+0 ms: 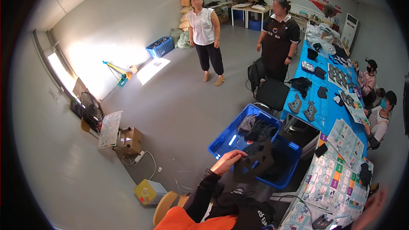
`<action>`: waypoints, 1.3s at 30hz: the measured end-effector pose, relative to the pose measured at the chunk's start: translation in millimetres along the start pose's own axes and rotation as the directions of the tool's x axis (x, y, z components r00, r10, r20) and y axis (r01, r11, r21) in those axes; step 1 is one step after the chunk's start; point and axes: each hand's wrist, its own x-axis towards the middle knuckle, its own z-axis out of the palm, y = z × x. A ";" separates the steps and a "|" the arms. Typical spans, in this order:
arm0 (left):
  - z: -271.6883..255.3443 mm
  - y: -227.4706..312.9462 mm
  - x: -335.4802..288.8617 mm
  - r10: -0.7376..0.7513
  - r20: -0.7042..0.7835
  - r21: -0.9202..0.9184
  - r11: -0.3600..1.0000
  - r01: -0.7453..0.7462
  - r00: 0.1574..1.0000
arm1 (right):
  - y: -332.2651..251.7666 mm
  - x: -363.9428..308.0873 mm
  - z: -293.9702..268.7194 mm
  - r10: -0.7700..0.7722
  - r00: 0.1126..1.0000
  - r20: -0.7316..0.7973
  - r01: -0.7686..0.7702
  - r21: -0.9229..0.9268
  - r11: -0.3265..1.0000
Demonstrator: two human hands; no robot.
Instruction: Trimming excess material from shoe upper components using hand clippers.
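Note:
My left hand (228, 162) is closed on the edge of a dark grey-brown flat piece with cut-out holes (263, 162). The piece hangs in front of two blue plastic baskets. The nearer basket (279, 185) is partly hidden behind it. Dark and grey pieces (255, 130) lie in the farther basket (221, 145). At the lower right my right hand (374, 204) is over the table's near end, blurred, with its fingers stretched out and nothing seen in them. Below it a small dark piece (322, 222) lies on the printed sheets (328, 183).
A long table with a blue cover (313, 106) runs along the right, with similar cut-out pieces (310, 110) on it and people seated behind. A black chair (272, 93) stands beside it. Two people stand farther off. A carton (130, 140) and fan (91, 106) are at left.

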 end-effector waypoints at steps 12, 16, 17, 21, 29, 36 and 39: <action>68.1 56.1 2.5 0.055 0.387 -0.043 0.998 -0.041 0.921 | 46.6 -121.8 162.0 -0.002 0.523 0.852 -0.195 0.123 0.973; 79.4 58.1 0.4 0.049 0.428 -0.021 0.999 -0.044 0.903 | 52.6 -127.8 166.1 0.033 0.403 0.915 -0.252 0.076 0.965; 81.4 57.6 0.6 0.051 0.437 -0.041 0.998 -0.037 0.898 | 59.3 -129.7 167.6 0.010 0.402 0.916 -0.226 0.089 0.970; 85.7 52.8 0.0 0.038 0.428 -0.053 0.998 -0.017 0.903 | 65.4 -132.3 165.4 0.003 0.358 0.934 -0.218 0.080 0.973; 80.2 46.3 1.9 0.013 0.363 -0.128 0.991 0.036 0.932 | 45.3 -116.9 163.4 0.351 0.513 0.783 -0.852 0.513 0.101; 76.0 42.6 3.4 0.001 0.355 -0.254 0.963 0.096 0.935 | 70.3 -111.3 159.6 0.251 0.531 0.809 -0.835 0.450 0.316; 78.7 44.2 5.9 -0.009 0.380 -0.201 0.975 0.092 0.925 | 64.7 -115.2 161.3 0.141 0.543 0.828 -0.721 0.374 0.584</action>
